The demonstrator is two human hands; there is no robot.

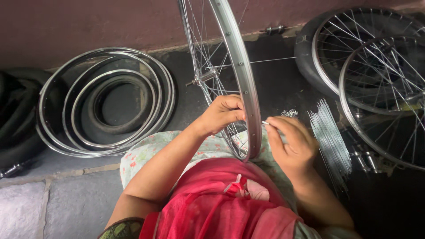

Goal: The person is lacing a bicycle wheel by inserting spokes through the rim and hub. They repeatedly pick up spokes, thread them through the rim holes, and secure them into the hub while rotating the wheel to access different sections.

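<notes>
Between both hands: upright rim; left hand grips it, right hand pinches spoke.

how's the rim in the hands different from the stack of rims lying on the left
The held rim stands upright on the lap, steadied by the left hand; the stacked rims lie flat on the ground, untouched. The held rim carries spokes and a hub; the stacked rims are bare hoops, nested around a dark tyre. Both are shiny silver metal.

Glossy metal wheel rim, shiny thin steel spokes, matt rubber tyre.
</notes>
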